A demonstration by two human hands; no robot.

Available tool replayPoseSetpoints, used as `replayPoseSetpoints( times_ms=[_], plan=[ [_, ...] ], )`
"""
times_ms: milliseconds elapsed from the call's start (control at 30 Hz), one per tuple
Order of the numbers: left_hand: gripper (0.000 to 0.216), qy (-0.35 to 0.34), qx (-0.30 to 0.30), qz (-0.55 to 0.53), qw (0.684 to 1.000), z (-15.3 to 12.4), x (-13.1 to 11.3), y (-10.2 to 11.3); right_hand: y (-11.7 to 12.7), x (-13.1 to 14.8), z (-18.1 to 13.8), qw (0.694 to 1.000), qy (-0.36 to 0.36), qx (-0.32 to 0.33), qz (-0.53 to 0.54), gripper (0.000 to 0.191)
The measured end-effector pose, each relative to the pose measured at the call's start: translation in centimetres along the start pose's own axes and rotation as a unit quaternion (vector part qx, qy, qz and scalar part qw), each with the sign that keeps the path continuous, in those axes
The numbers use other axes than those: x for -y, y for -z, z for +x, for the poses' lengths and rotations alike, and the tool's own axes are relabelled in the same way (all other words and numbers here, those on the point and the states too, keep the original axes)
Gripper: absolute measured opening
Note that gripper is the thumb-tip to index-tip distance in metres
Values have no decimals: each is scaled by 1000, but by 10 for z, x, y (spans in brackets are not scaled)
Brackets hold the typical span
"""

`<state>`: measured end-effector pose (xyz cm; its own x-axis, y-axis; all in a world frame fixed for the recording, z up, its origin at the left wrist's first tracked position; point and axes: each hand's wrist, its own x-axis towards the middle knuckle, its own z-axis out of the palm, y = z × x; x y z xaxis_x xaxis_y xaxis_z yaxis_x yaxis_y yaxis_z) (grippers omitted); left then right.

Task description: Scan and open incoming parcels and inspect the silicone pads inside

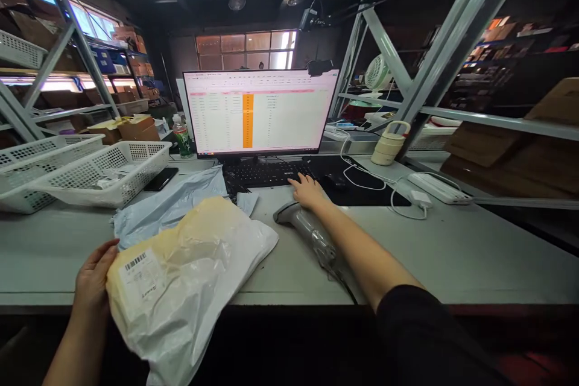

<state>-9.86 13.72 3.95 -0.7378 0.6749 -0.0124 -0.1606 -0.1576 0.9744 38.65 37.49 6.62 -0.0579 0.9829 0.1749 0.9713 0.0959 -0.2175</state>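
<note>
L hand (93, 277) grip pinching plastic pkg (194, 271) edge; R hand (310, 191) grip loosely spread at kybd (265, 174) edge.

You are in what looks like a warehouse or stockroom with a computer station. Left of the wide black-framed monitor (217, 123), which shows a spreadsheet, stand white perforated plastic baskets (85, 193) and a grey metal rack (49, 65). To its right, brown cardboard boxes (479, 148) fill another grey metal frame (459, 33). In front of it you have a grey handheld scanner (301, 223) and a barcode-labelled white plastic mailer (199, 259).
</note>
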Motion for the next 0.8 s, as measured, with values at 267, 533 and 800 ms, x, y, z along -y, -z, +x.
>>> replayPoseSetpoints(
  times_ms=[267,533,800],
  plan=[
    [53,53,0,-39,998,-8,-9,-5,-16,5,29,998,10,-44,-41,50],
    [64,58,7,-47,997,-7,-5,-3,46,59,-2,986,125,-96,53,54],
    [71,20,51,-73,996,-2,-1,-5,4,170,-177,837,514,169,79,110]
  ],
)
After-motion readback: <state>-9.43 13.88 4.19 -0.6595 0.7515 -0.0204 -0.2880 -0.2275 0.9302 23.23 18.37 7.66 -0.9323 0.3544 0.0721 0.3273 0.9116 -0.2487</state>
